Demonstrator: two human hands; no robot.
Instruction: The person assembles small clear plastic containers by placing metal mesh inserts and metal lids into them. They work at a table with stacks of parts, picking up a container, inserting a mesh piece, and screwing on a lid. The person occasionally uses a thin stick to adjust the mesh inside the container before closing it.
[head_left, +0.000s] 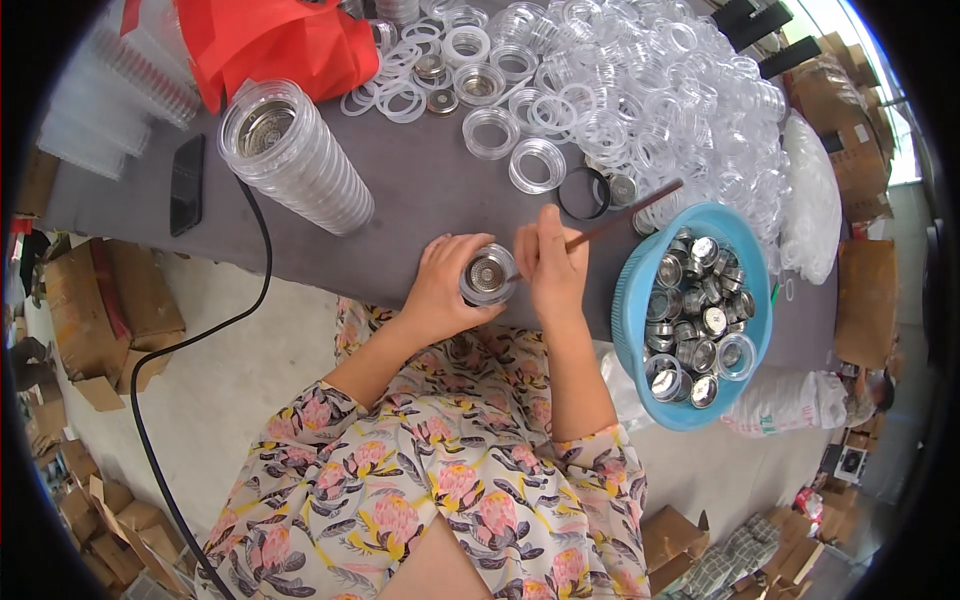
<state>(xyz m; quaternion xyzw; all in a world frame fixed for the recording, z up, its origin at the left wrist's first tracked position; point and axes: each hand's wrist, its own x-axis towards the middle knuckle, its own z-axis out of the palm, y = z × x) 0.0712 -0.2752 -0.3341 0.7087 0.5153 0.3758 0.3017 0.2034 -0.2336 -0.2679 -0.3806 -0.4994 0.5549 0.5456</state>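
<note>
My left hand (440, 285) is wrapped round a round clear plastic piece (487, 274) with a perforated metal insert inside, close to the table's near edge. In my right hand (553, 262) I pinch a thin brown stick (632, 212). Its long end slants up to the right, while the lower end reaches the rim of the clear piece; I cannot make out its tip. A black ring (583, 193) lies beyond my right hand, near a clear ring (537, 166). To the left leans a tall stack of clear plastic cups (330, 185), with a metal insert in its top one.
A light-blue basket (628, 300) of metal inserts stands at the right edge. Clear plastic rings (640, 100) are heaped along the back. A red bag (275, 50), a dark phone (186, 185) and a black cable (262, 240) are at left. Cardboard boxes (110, 300) stand on the floor.
</note>
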